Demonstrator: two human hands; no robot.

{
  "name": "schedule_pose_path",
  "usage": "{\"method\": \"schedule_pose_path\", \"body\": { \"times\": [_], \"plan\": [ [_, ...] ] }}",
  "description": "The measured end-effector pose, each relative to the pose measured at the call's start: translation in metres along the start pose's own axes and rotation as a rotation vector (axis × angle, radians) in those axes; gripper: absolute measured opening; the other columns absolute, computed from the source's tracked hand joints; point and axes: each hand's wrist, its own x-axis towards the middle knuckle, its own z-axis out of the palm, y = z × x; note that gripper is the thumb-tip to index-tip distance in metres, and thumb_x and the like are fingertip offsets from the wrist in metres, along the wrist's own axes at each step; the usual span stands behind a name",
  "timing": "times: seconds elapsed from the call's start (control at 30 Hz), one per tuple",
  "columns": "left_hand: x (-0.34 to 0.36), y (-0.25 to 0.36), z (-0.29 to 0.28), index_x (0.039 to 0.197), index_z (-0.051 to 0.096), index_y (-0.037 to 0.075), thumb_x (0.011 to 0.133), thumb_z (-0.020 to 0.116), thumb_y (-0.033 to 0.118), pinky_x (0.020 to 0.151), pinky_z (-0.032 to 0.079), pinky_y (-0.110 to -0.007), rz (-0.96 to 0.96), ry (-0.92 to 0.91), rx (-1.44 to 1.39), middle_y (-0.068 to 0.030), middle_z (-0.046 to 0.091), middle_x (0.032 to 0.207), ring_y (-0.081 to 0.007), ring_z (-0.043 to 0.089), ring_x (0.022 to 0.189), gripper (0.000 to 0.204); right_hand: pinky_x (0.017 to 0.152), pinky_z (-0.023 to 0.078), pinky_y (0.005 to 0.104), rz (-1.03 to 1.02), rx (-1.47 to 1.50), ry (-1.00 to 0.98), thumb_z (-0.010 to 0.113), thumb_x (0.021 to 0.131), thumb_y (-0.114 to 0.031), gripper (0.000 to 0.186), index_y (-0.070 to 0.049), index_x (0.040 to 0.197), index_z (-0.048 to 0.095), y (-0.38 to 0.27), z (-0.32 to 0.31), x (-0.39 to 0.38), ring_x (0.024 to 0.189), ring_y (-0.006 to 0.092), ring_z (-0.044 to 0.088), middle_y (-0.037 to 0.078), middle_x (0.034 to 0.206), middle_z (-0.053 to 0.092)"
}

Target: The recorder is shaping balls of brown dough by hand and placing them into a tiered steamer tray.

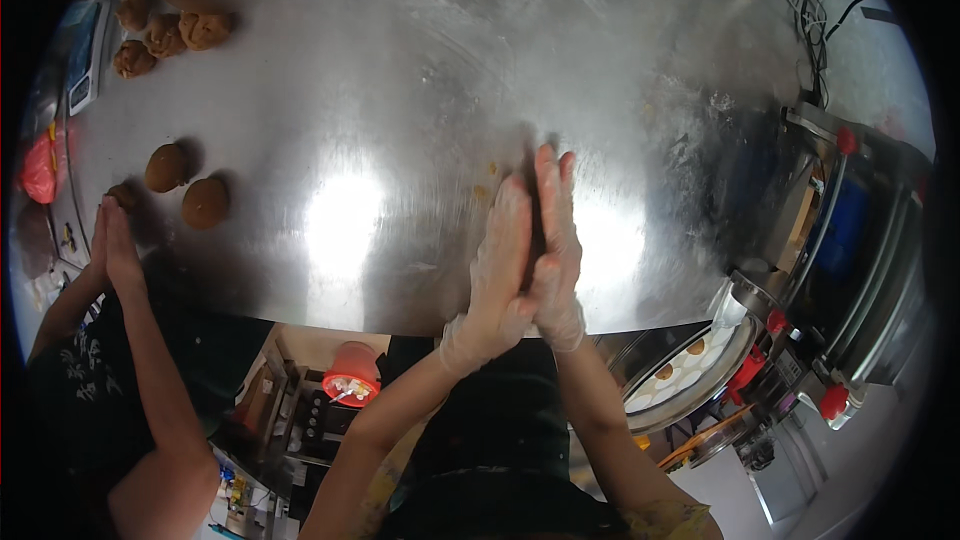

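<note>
My left hand and my right hand, both in clear thin gloves, are raised over the near edge of the metal table. Their palms face each other with the fingers stretched out straight, and the heels of the hands touch. A narrow dark gap runs between the palms; whether anything lies inside is hidden. Small light brown crumbs stick to the tabletop beside my left fingers.
At my left a co-worker's hands are pressed together beside brown dough balls. Rougher dough lumps lie at the far left. A machine with red knobs and a round tray stand at the right. A red bucket sits below.
</note>
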Motion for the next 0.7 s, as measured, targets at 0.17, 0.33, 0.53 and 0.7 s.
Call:
{"method": "schedule_pose_path", "body": {
  "times": [0.17, 0.33, 0.53, 0.7],
  "plan": [
    [0.012, -0.032, -0.007, 0.155, 0.013, -0.008, 0.099, 0.03, 0.061, 0.122, 0.013, -0.047, 0.111, 0.071, 0.077, -0.0289, 0.01, 0.162, -0.0431, 0.013, 0.151, 0.091, 0.122, 0.012, 0.0492, 0.108, -0.003, -0.002, 0.017, 0.097, -0.071, 0.095, 0.006, 0.152, 0.027, -0.014, 0.011, -0.029, 0.152, 0.0404, 0.01, 0.022, 0.16, 0.027],
    [-0.01, -0.004, -0.004, 0.155, 0.01, -0.008, 0.1, 0.032, 0.056, 0.122, 0.014, -0.046, 0.028, -0.028, 0.046, -0.0289, 0.007, 0.163, -0.0417, 0.011, 0.152, 0.088, 0.122, 0.012, 0.0507, 0.106, 0.046, -0.01, 0.017, 0.097, -0.071, 0.095, 0.006, 0.152, 0.029, -0.014, -0.001, -0.004, 0.152, 0.0413, 0.01, 0.022, 0.16, 0.027],
    [0.03, -0.01, -0.011, 0.154, 0.008, -0.009, 0.101, 0.028, 0.06, 0.122, 0.013, -0.048, 0.076, -0.002, 0.034, -0.029, 0.006, 0.163, -0.0451, 0.008, 0.151, 0.09, 0.121, 0.013, 0.0512, 0.304, -0.043, -0.001, 0.019, 0.097, -0.072, 0.095, 0.006, 0.152, 0.028, -0.028, 0.02, -0.034, 0.151, 0.0444, 0.011, 0.023, 0.16, 0.026],
    [-0.008, -0.002, -0.007, 0.155, 0.0, -0.008, 0.095, 0.017, 0.074, 0.123, 0.003, -0.045, -0.017, -0.06, 0.094, -0.0247, -0.002, 0.164, -0.0355, -0.003, 0.153, 0.102, 0.121, 0.012, 0.0513, 0.06, 0.049, 0.024, 0.02, 0.096, -0.073, 0.097, 0.005, 0.153, 0.027, -0.008, 0.004, 0.001, 0.151, 0.0437, 0.008, 0.023, 0.161, 0.025]
  ]
}}
